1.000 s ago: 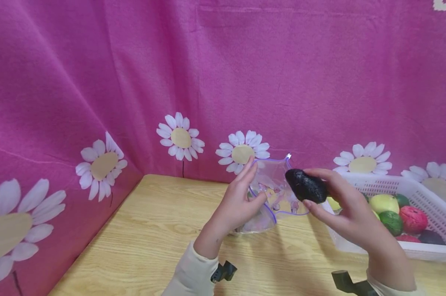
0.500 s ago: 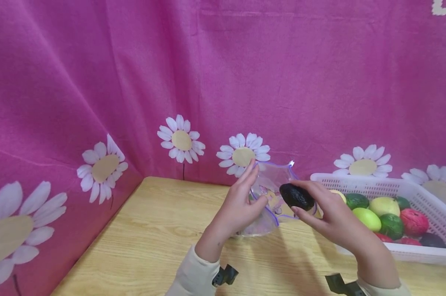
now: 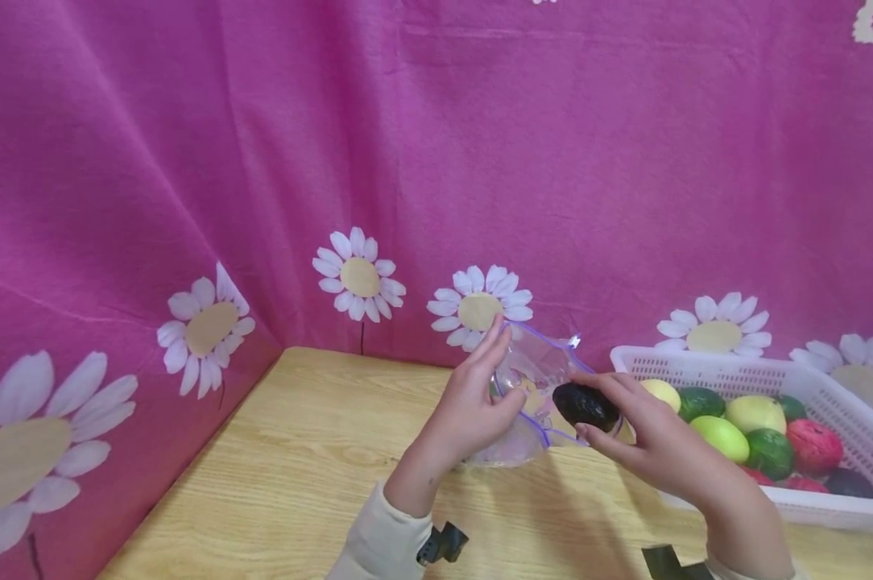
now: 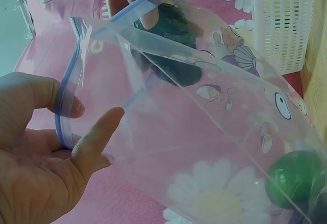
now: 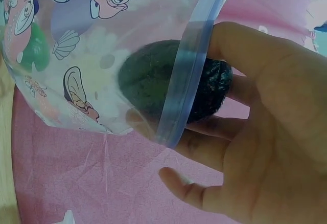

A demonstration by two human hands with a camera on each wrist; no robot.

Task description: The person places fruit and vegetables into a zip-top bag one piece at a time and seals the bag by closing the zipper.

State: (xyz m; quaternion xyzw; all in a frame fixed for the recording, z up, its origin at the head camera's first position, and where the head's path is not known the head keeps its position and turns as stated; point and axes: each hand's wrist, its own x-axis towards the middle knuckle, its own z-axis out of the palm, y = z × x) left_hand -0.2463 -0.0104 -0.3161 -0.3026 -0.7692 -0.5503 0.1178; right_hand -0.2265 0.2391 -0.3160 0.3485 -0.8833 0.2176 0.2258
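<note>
My right hand (image 3: 661,439) grips a dark, bumpy avocado (image 3: 585,405) at the mouth of a clear zip bag (image 3: 512,447) with blue-purple edging and cartoon prints. In the right wrist view, the front of the avocado (image 5: 148,75) is inside the bag, seen through the film, while its back end sticks out past the zip strip. My left hand (image 3: 473,407) holds the bag's near-left rim, fingers on one side of the film and thumb towards the opening. A round green fruit (image 4: 294,179) lies at the bottom of the bag, with something dark partly seen beside it.
A white perforated basket (image 3: 806,366) stands to the right, holding several fruits: a yellow-green one (image 3: 721,437), a red one (image 3: 813,445) and dark green ones. Behind the wooden table (image 3: 299,451) hangs a pink cloth (image 3: 589,161) with daisies. A white slider (image 3: 574,341) sits on the bag's rim.
My right hand has brought the avocado left and down, from beside the bag into its mouth. The left hand keeps its hold on the rim with little movement. More of the basket shows.
</note>
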